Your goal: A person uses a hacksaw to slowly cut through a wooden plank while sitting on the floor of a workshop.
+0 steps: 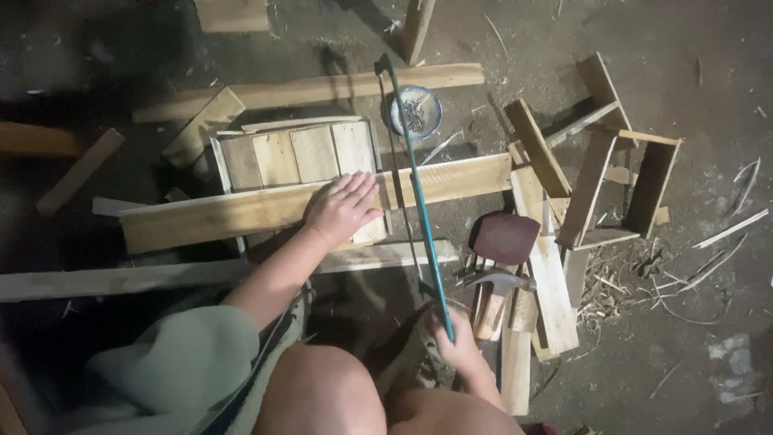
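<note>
Across the middle of the floor, a long wooden plank (241, 211) is laid over a small slatted wooden box (294, 157) and is pressed flat by the left hand (342, 208), fingers spread and together on nothing. At five o'clock from it, a thin-framed bow saw (415, 185) is clamped at its handle by the right hand (455, 338), blade running up across the plank. The plank is judged stiff, light and rough; it is best held flat near the cut. The saw frame looks springy. At twelve o'clock a bowl of nails (416, 112) is crowded close; at three o'clock a hammer (499, 282) and offcuts lie. Open floor (692, 379) remains at four o'clock.
</note>
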